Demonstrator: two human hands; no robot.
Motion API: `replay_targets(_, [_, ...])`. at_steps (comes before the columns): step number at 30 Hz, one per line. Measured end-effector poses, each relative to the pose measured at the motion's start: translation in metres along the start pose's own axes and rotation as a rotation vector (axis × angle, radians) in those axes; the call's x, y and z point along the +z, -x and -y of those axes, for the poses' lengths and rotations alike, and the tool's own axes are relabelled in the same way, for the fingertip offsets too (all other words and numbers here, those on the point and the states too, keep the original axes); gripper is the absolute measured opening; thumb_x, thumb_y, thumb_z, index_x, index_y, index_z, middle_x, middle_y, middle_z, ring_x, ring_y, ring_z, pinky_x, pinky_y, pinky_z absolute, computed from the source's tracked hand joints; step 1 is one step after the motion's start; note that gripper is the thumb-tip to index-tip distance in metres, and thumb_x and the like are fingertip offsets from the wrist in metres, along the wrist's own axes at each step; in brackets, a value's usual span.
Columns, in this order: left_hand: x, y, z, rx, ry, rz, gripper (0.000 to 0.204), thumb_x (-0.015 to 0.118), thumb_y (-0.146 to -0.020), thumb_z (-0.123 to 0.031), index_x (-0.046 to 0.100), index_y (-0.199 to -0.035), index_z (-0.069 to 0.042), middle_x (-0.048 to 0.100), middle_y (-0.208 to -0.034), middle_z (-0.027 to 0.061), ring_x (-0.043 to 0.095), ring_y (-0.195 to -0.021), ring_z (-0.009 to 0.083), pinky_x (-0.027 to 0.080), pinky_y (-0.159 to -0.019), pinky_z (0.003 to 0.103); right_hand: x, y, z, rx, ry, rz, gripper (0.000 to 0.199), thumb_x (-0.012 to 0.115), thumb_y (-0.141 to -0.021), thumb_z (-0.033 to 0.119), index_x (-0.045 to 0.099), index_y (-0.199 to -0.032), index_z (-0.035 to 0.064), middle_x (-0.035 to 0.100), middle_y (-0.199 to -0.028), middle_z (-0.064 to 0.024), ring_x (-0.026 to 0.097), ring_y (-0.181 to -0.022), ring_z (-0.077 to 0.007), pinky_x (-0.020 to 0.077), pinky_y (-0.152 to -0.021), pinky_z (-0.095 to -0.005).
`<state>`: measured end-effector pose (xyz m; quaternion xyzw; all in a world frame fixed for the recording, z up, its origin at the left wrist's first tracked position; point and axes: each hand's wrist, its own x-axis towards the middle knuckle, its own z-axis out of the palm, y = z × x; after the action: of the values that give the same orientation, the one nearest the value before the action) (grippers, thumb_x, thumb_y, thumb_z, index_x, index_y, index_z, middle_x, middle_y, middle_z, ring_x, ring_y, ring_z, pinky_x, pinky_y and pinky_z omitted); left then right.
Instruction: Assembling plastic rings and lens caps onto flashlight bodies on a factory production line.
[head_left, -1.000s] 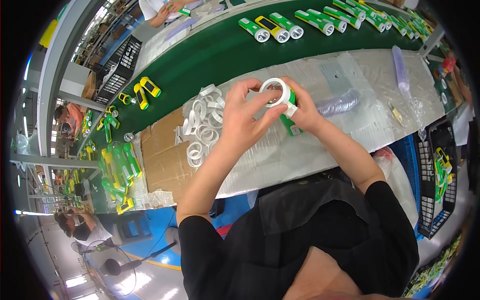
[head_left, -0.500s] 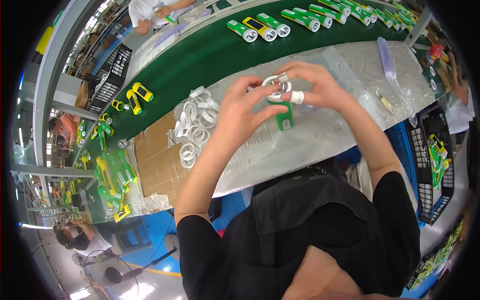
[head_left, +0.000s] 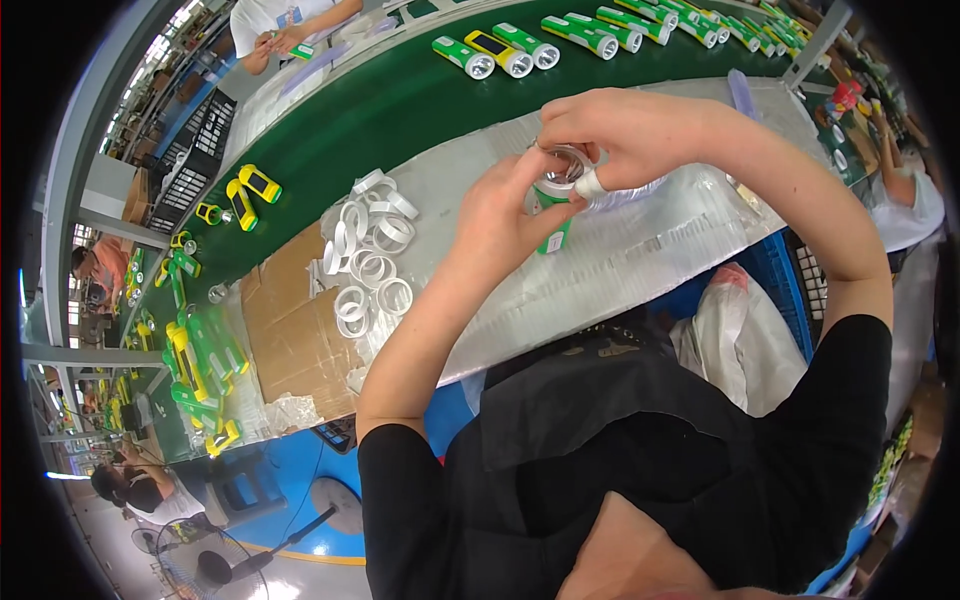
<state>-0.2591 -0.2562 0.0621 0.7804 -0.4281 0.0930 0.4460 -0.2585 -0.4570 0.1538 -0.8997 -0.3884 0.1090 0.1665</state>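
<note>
A green flashlight (head_left: 553,236) stands over the worktable with its round lens end up, just in front of my hands. Around that end sits a white ring (head_left: 568,166). My left hand (head_left: 498,208) curls round the near left side of the flashlight head, thumb low and fingers at the rim. From the right, my right hand (head_left: 618,140) arches over the top and grips the ring; white tape wraps its thumb. My fingers partly cover the ring and lens. A pile of loose white rings (head_left: 372,245) lies to the left of my left forearm.
Finished-looking flashlights (head_left: 508,52) lie in a row on the green conveyor belt (head_left: 400,115) beyond. More green and yellow ones (head_left: 195,360) cluster at left, beside brown cardboard (head_left: 290,330). A black crate (head_left: 205,135) stands far left. Across the belt, a person's hands (head_left: 287,40) hold a flashlight.
My right hand has turned over the ring, its elbow swinging up and outward. My left hand has closed in around the flashlight head. The whole view has shifted slightly.
</note>
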Motion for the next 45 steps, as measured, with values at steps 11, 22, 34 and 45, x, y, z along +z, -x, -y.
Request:
replay_targets(11, [0.014,-0.012,0.009,0.043,-0.020,-0.105,0.039,0.083,-0.068,-0.016,0.061,-0.100,-0.014,0.063,-0.079,0.0068,0.062,-0.072,0.0263,0.050,-0.062,0.038,0.019,-0.003,0.005,0.390,0.131,-0.228,0.040,0.074,-0.078,0.034,0.058,-0.083,-0.0015,0.060,-0.075,-0.0131,0.060,-0.064,-0.0287,0.0470,-0.058,-0.0404])
replay_targets(22, [0.014,-0.008,0.011,0.048,0.004,-0.141,0.037,0.084,-0.067,-0.016,0.061,-0.096,-0.014,0.065,-0.081,0.0054,0.064,-0.074,0.0257,0.050,-0.062,0.038,0.019,-0.009,0.006,0.465,0.217,-0.150,0.056,0.080,-0.065,0.048,0.056,-0.088,0.0030,0.061,-0.075,-0.0126,0.062,-0.071,-0.0310,0.0469,-0.061,-0.0382])
replay_targets(34, [0.015,-0.010,0.011,0.038,-0.041,-0.180,0.037,0.085,-0.065,-0.018,0.063,-0.095,-0.016,0.058,-0.072,0.0042,0.060,-0.066,0.0235,0.048,-0.058,0.037,0.027,-0.001,-0.007,0.372,0.070,-0.350,0.052,0.074,-0.074,0.047,0.060,-0.089,0.0000,0.060,-0.075,-0.0142,0.059,-0.067,-0.0294,0.0454,-0.060,-0.0405])
replay_targets(45, [0.017,-0.009,0.017,0.015,0.010,-0.199,0.039,0.086,-0.065,-0.019,0.064,-0.096,-0.014,0.061,-0.074,0.0045,0.061,-0.067,0.0230,0.049,-0.058,0.036,0.030,-0.012,-0.019,-0.162,-0.047,-0.658,0.056,0.068,-0.072,0.056,0.063,-0.077,0.0002,0.060,-0.069,-0.0138,0.061,-0.066,-0.0325,0.0476,-0.059,-0.0416])
